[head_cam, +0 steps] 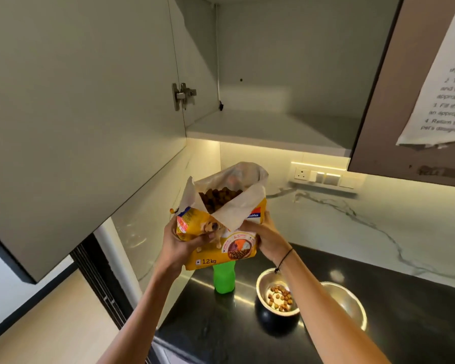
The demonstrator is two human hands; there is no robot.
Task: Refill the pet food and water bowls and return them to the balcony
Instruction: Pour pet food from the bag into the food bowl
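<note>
Now both hands grip the open yellow pet food bag [222,222] upright, the left hand [184,245] curled round its folded corner, the right hand [265,236] clasping its side, while below the right wrist sits the kibble-filled bowl [277,298], an empty steel bowl [347,306] just beyond.

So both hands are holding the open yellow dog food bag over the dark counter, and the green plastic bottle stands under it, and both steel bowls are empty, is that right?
Not quite. The steel bowl with the black base already holds some kibble; only the plain steel bowl behind it looks empty. The head view shows this. The left hand and right hand do hold the yellow dog food bag above the green plastic bottle.
</note>
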